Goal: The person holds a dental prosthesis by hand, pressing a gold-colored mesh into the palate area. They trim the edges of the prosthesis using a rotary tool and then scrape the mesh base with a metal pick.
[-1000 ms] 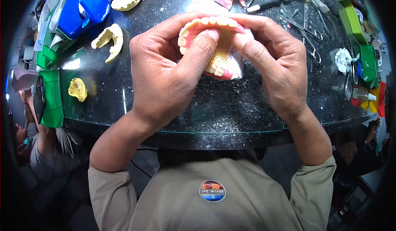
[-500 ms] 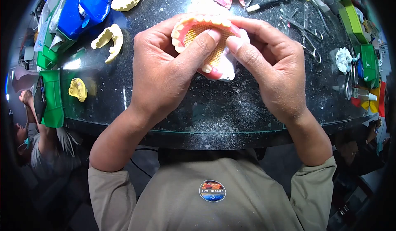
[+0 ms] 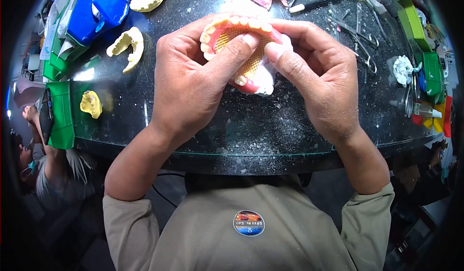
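Between both hands, above the dark bench, is a denture with pale teeth, a pink gum base and a gold mesh across its palate. A white plaster cast shows beneath and beside it. My left hand grips the denture from the left, its thumb laid on the mesh. My right hand holds the right side, thumb tip pressed near the mesh's edge and index finger along the far rim. The fingers underneath are largely hidden.
Yellowish plaster pieces lie on the left near blue bins and a green bin. Scissors-like tools and a white-tipped pen-like tool lie at right. White dust covers the bench front. Another person sits at left.
Almost nothing differs. Both hands keep the same grip, and the denture has tilted or shifted very slightly.
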Tool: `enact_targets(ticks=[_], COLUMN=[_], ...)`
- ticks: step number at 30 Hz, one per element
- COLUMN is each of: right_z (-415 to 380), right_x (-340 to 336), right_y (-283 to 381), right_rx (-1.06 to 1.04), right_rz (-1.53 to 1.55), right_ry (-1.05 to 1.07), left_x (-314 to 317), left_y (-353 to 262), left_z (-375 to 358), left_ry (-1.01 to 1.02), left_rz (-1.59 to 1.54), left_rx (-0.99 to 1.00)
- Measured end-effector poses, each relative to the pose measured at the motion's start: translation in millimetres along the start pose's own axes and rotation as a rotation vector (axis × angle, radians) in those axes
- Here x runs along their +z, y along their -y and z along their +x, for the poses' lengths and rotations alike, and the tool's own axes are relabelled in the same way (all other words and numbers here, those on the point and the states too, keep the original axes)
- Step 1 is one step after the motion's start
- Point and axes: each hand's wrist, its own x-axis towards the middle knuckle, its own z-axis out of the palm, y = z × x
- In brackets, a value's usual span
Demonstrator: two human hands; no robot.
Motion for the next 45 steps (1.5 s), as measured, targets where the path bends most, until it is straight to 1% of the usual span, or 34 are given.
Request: enact_targets(ticks=[4,7,10,12,20,25,28,31,32,35,38,41,43,44,45], right_z=[0,1,1,2,1,1,2,4,5,6,6,5,3,2,2], right_x=[1,0,0,-2,-1,0,-1,-4,-4,-6,-5,-3,-3,-3,-5], right_y=[1,-3,-3,-3,-4,-3,-3,-2,-3,-2,1,3,4,7,8], right_rx=[0.018,0.036,0.088,0.117,0.101,0.098,0.119,0.126,0.112,0.097,0.1,0.064,0.022,0.012,0.022], right_rz=[0.02,0.046,0.052,0.045,0.056,0.063,0.082,0.148,0.172,0.218,0.226,0.18,0.112,0.029,-0.008], right_ry=[-0.001,-0.014,-0.028,-0.022,-0.02,-0.031,-0.056,-0.118,-0.132,-0.133,-0.107,-0.042,-0.005,0.02,-0.003], left_x=[-1,-1,1,0,-2,-1,-2,-13,-10,0,-5,-11,-11,-12,-13], left_y=[-2,-2,-2,0,3,-3,-2,-4,-5,-6,-1,1,2,-3,-6], left_z=[0,2,2,3,2,2,2,4,3,2,3,2,1,4,5], left_ry=[0.007,0.008,-0.023,0.0,0.01,0.007,0.035,0.179,0.175,0.075,0.056,0.085,0.052,-0.005,-0.062], left_rz=[-0.01,-0.02,-0.082,-0.054,-0.017,-0.017,-0.094,-0.146,-0.123,-0.09,-0.232,-0.19,-0.381,-0.452,-0.523], left_rx=[-0.045,-0.113,-0.121,-0.112,-0.094,-0.137,-0.126,-0.095,-0.093,-0.099,-0.086,-0.015,0.004,-0.102,-0.209])
